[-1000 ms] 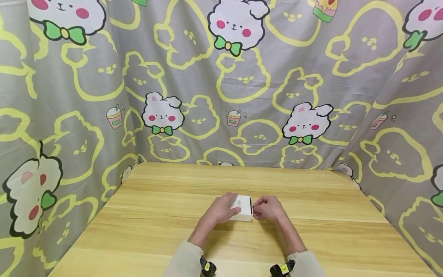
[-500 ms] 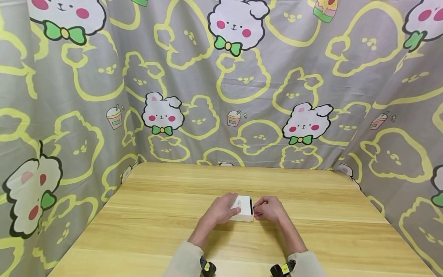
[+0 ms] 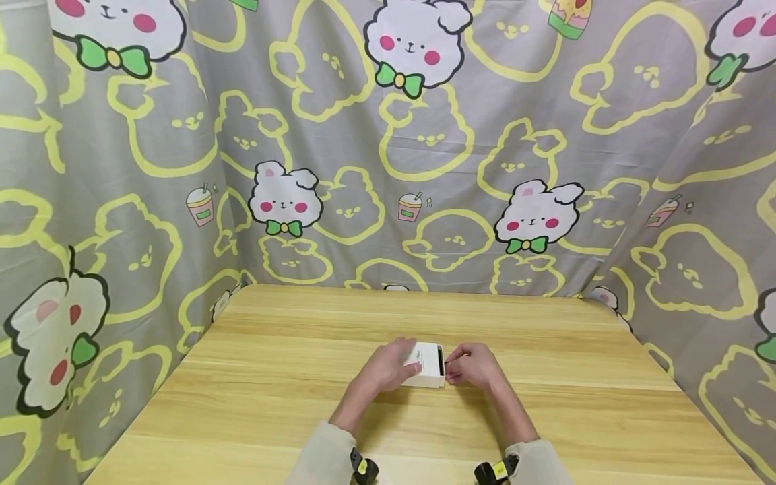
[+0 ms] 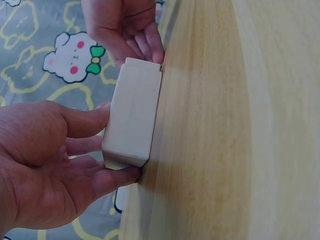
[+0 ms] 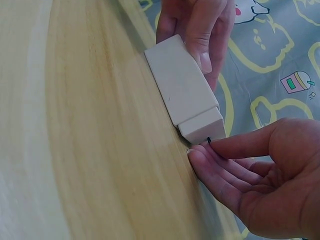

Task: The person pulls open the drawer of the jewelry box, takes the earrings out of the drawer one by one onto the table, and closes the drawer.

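Note:
A small white drawer box (image 3: 429, 360) with fine print on top lies on the wooden table. My left hand (image 3: 388, 367) grips its left part, thumb across the top and fingers at the far side. From the right end a pale inner tray (image 5: 204, 126) sticks out a short way, and a dark strip shows between it and the sleeve in the head view. My right hand (image 3: 473, 366) pinches a small black pull tab (image 5: 209, 140) on the tray's end between thumb and fingers. The tray's contents are hidden.
The wooden table (image 3: 291, 377) spreads around both hands. Behind it and at both sides hangs a grey curtain (image 3: 339, 148) printed with white rabbits and yellow outlines. Each wrist wears a black camera on a strap, below a light sleeve (image 3: 327, 458).
The inner tray has slid slightly to the right out of the sleeve, my right hand moving with it. My left hand stays in place on the box.

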The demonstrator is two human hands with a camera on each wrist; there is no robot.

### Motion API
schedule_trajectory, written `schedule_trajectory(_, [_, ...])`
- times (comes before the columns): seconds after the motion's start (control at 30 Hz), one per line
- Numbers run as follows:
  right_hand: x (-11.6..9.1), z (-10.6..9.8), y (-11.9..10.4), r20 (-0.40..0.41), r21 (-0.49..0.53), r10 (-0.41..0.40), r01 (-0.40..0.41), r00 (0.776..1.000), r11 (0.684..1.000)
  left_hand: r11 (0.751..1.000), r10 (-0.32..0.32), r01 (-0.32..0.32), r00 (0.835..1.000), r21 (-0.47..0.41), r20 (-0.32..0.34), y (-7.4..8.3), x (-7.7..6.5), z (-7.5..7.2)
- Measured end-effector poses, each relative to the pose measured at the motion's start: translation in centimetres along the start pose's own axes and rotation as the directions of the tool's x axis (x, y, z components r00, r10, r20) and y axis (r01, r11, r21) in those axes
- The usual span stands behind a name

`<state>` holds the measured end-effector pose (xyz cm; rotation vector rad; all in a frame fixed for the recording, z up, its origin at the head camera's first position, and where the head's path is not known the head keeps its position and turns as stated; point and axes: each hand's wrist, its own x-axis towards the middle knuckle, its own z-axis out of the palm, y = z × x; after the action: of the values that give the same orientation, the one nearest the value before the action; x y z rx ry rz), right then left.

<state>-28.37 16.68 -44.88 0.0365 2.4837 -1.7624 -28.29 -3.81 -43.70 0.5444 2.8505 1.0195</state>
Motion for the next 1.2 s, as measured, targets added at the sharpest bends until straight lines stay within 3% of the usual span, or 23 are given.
schedule_trajectory(1.2, [0.30, -0.95, 0.41, 0.000, -0.001, 0.049, -0.049, 0.999, 0.999, 1.000, 0.005, -0.005, 1.000, -0.009, 0.005, -0.03, -0.10, -0.12])
